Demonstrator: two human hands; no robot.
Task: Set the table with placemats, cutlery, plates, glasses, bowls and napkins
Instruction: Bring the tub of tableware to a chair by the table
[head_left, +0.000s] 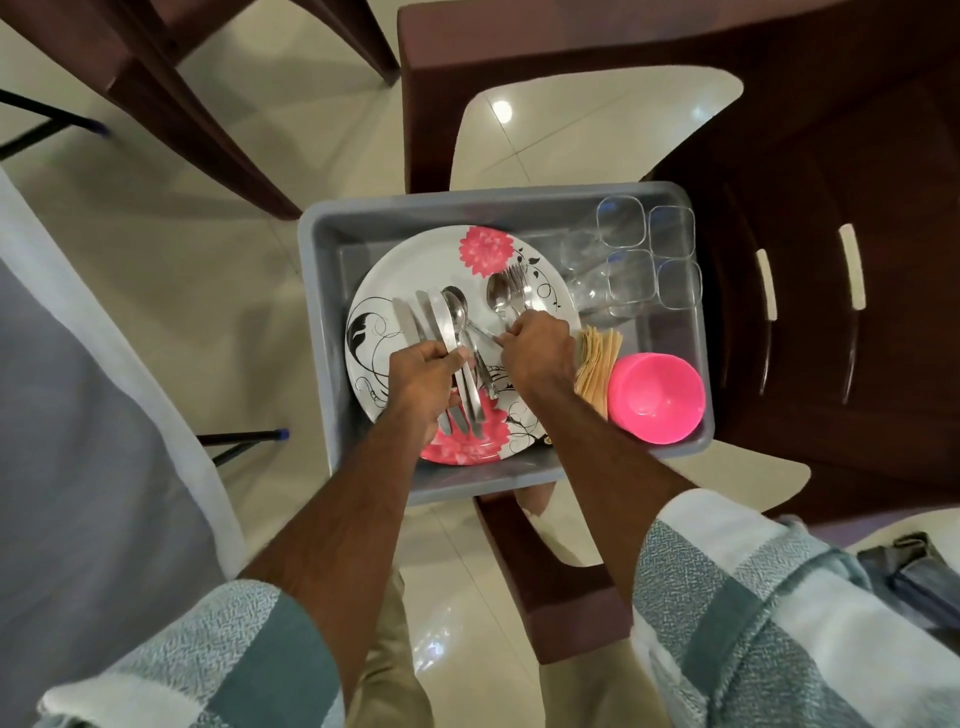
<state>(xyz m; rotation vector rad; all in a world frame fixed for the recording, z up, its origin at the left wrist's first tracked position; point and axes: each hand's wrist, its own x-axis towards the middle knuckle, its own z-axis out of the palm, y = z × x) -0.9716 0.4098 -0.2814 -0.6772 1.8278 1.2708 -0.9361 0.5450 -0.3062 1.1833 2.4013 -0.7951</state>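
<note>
Floor tiles of pale cream (171, 249) are being crossed by dark brown plastic chairs (810, 156), and a rectangular grey plastic tub (332, 291) is being carried on the seat of the nearest chair. A bench draped in grey-white cloth (78, 415) is being shown along the left edge. Inside the tub, a round white plate printed with pink flowers and black scrolls (384, 280) is lying flat on the left side. Clear square-mouthed glasses (644, 254) are being kept in the far right corner, with a stack of tan paper napkins (597, 364) standing on edge between the plate and a bright pink plastic bowl (655, 397) in the near right corner. Steel knives and a spoon (447, 325) are being gripped in a bundle by the left hand (423, 376) over the plate. Steel spoons and forks (511, 293) are being pinched by their handles by the right hand (535, 353), their heads resting on the plate.
</note>
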